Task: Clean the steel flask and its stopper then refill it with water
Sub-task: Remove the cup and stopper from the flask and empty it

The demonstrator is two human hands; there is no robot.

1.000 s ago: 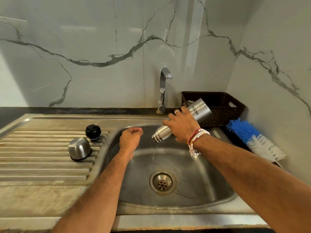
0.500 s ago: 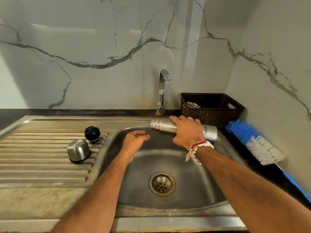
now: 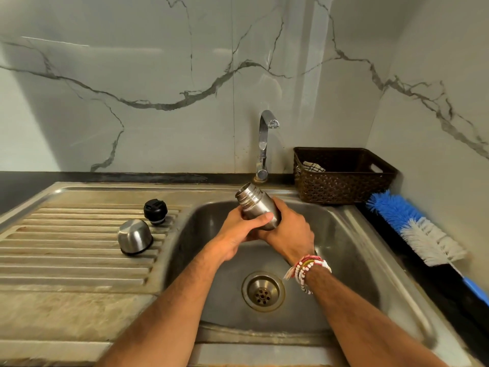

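While left hand [image 3: 235, 233] and right hand [image 3: 292, 234] grip it, flask [image 3: 253, 204] (uncapped) tilts.

**One head-worn view, tilted down over the sink**

A single wide-angle camera sits on the person's head, facing forward and down. The sink [image 3: 344, 247] fills the lower centre of the frame, the tap [image 3: 264, 139] stands at mid-frame, the marble wall [image 3: 132, 75] takes the upper half. It is close: both forearms enter from the bottom edge, and the left hand [image 3: 236, 231] and right hand [image 3: 292, 235] meet on the flask [image 3: 251, 202] at centre.
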